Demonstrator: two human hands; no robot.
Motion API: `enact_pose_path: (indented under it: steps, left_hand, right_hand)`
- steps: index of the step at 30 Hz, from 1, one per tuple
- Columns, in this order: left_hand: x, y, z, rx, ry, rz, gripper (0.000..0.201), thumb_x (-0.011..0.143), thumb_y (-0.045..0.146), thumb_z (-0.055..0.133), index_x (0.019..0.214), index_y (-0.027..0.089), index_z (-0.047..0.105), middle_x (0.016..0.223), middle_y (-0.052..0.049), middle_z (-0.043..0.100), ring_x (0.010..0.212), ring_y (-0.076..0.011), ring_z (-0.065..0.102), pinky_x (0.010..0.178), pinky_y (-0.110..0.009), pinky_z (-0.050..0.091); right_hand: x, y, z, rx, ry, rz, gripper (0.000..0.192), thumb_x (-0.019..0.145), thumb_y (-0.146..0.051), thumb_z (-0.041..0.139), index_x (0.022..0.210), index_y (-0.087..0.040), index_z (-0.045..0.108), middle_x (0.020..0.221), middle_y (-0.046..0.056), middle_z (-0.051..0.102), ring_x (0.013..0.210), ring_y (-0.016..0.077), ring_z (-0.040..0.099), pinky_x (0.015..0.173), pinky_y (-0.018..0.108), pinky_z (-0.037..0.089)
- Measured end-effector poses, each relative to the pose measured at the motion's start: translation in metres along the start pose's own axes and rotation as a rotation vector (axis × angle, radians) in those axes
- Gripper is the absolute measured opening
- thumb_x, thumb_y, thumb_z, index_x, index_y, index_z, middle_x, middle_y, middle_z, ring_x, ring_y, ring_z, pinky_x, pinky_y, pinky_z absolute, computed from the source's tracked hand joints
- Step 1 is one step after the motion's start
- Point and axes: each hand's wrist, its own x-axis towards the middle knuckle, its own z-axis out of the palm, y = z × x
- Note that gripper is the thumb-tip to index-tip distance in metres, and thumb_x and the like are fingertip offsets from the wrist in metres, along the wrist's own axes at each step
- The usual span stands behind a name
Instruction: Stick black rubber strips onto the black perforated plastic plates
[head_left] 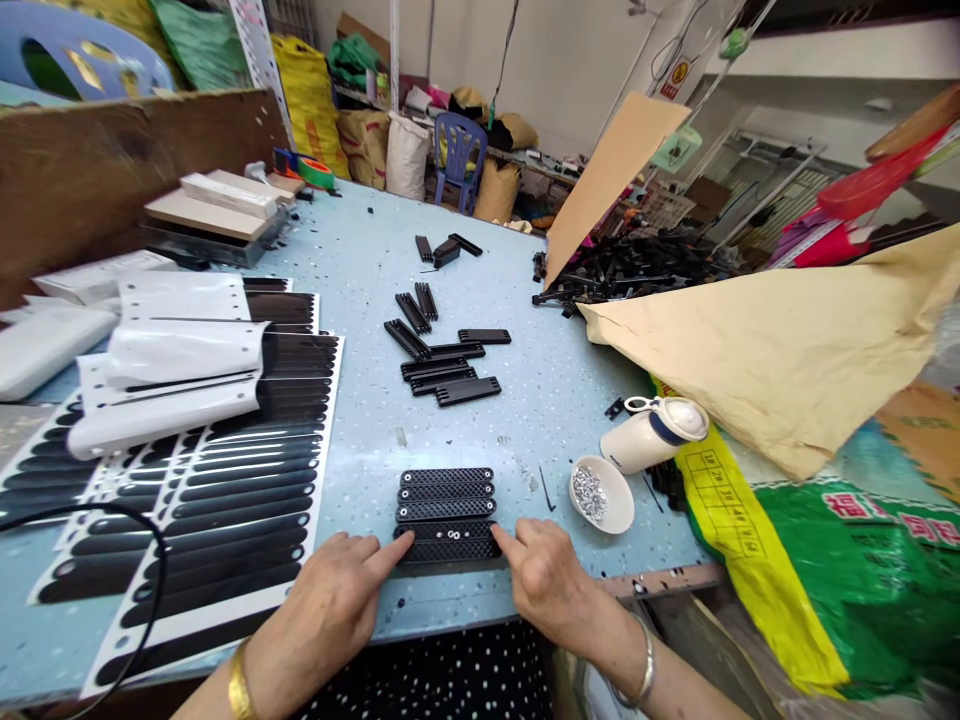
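Several black textured strips (pixel 446 494) lie in a stack of rows near the front edge of the table. My left hand (pixel 337 585) points its index finger onto the left end of a lower black strip (pixel 427 534), its other fingers bent. At the right end of the same strip, the index fingertip of my right hand (pixel 547 580) presses down, the other fingers curled loosely. Neither hand grasps anything. A few small silver rings (pixel 453 534) lie on the middle of this strip. To the right stands a white bowl (pixel 616 497) containing small silver pieces (pixel 589 494).
Loose black slotted pieces (pixel 439 370) lie beyond the strips. Sheets of black adhesive strips (pixel 240 490) cover the left side under white peeled backing (pixel 180 350). A white bottle (pixel 645 440) stands behind the bowl. Brown paper (pixel 750 340) and black parts (pixel 645 265) are at right.
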Motion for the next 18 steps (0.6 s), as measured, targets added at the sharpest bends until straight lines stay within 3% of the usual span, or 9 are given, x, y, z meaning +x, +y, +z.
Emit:
enact_pose_path:
  steps: [4,12,18]
  left_hand:
    - [-0.002,-0.002,0.003,-0.012,0.021,-0.007,0.049,0.082,-0.001,0.036,0.121,0.017,0.059,0.065,-0.001,0.061,0.056,-0.0165,0.055,0.054,-0.028,0.047]
    - [-0.002,-0.001,0.004,0.003,-0.026,0.003,0.048,0.083,-0.002,0.034,0.123,0.015,0.055,0.066,-0.002,0.062,0.057,-0.0176,0.056,0.056,-0.030,0.049]
    - [-0.007,-0.002,0.001,0.004,-0.066,-0.022,0.051,0.081,-0.003,0.034,0.123,0.016,0.056,0.069,-0.003,0.062,0.060,-0.0185,0.057,0.058,-0.033,0.050]
  right_hand:
    - [0.002,-0.002,0.000,-0.008,-0.017,-0.029,0.035,0.081,0.000,0.043,0.109,-0.009,0.064,0.074,0.009,0.057,0.066,0.0203,0.046,0.058,0.034,0.036]
    - [0.008,-0.006,-0.015,-0.204,-0.180,-0.301,0.051,0.070,0.004,0.044,0.121,0.003,0.054,0.082,0.016,0.063,0.068,0.0228,0.050,0.057,0.036,0.041]
    - [0.006,-0.001,-0.016,-0.063,-0.144,-0.224,0.055,0.068,0.004,0.045,0.122,0.001,0.056,0.081,0.013,0.063,0.069,0.0221,0.052,0.059,0.036,0.044]
